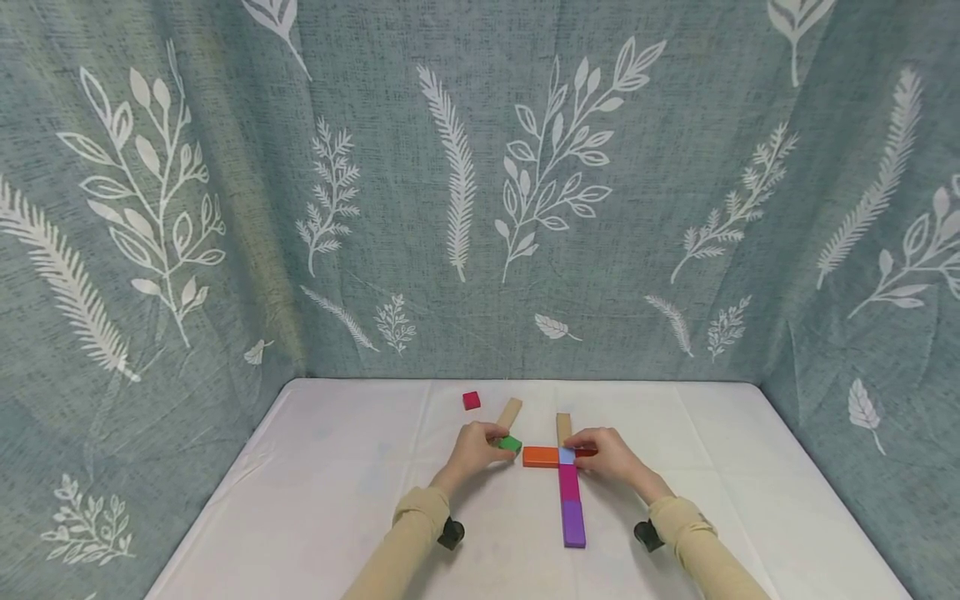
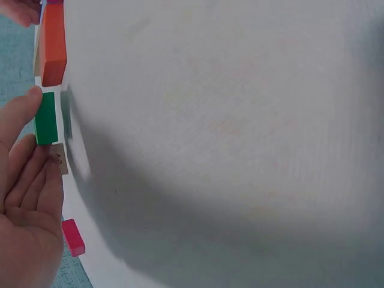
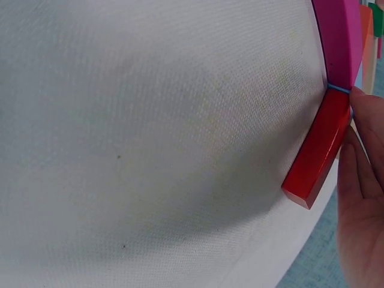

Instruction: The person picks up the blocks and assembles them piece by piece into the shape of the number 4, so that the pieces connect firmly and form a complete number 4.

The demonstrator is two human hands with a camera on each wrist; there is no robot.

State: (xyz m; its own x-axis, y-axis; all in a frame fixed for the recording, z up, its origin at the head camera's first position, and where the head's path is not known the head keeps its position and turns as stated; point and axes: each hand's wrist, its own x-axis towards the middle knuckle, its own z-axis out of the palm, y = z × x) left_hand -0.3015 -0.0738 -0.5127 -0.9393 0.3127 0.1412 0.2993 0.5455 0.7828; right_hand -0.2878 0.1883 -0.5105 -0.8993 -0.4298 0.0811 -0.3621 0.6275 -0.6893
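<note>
A cross of flat blocks lies on the white cloth: a tan block point(image 1: 563, 427), a light blue square point(image 1: 567, 455), a magenta block point(image 1: 568, 482) and a purple block point(image 1: 573, 523) in line, with an orange block point(image 1: 540, 456) to the left. My right hand point(image 1: 592, 455) holds a red block point(image 1: 587, 452) against the blue square's right side; the right wrist view shows my fingers point(image 3: 360, 180) along that red block point(image 3: 318, 150). My left hand point(image 1: 497, 440) pinches a green block point(image 1: 510, 444) just left of the orange one. In the left wrist view my thumb and fingers point(image 2: 27, 150) bracket the green block point(image 2: 45, 118).
A second tan block point(image 1: 509, 412) lies slanted behind the green one, and a small pink-red cube point(image 1: 471, 401) sits further back left. The table point(image 1: 337, 500) is covered in white cloth. Leaf-patterned curtains point(image 1: 480, 208) wall it on three sides.
</note>
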